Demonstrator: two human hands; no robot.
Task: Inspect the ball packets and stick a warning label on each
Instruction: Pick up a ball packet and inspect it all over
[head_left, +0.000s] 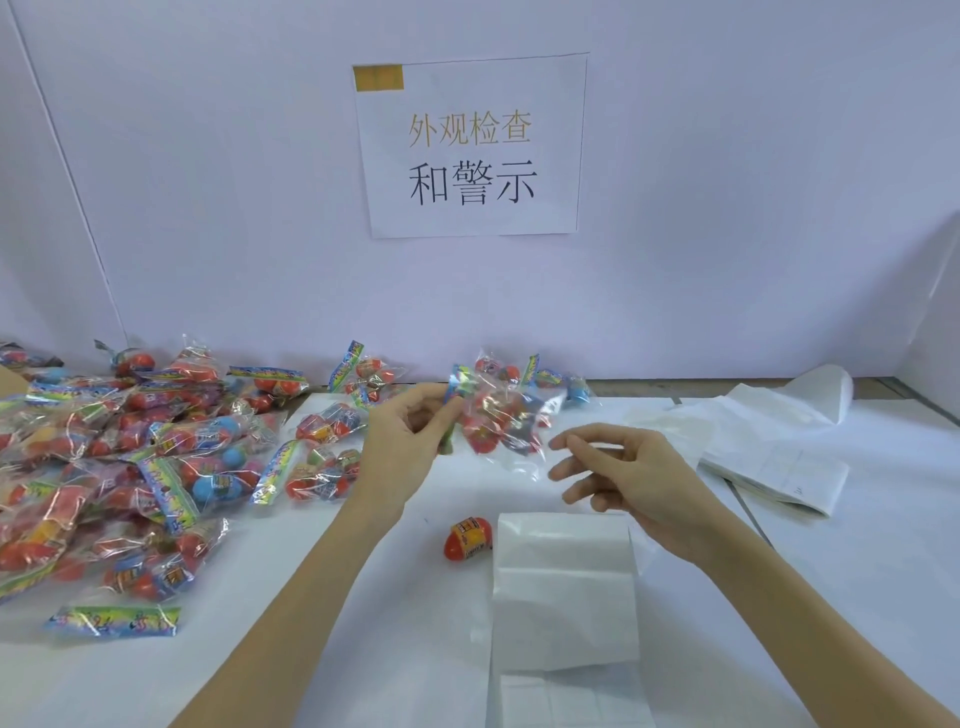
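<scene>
My left hand (402, 441) pinches the colourful header of a clear ball packet (498, 415) and holds it above the white table; red balls show through the plastic. My right hand (618, 470) hovers just right of the packet, fingers loosely spread, holding nothing. In front of me lies a white label sheet (563, 587), folded over, with small rectangular labels visible on its lower part. A single red ball (467, 538) rests loose on the table by the sheet's left edge.
A big heap of ball packets (119, 467) covers the table's left side. Two more packets (545, 374) lie by the back wall. Used backing sheets (774, 462) are stacked at the right. A paper sign (470, 148) hangs on the wall.
</scene>
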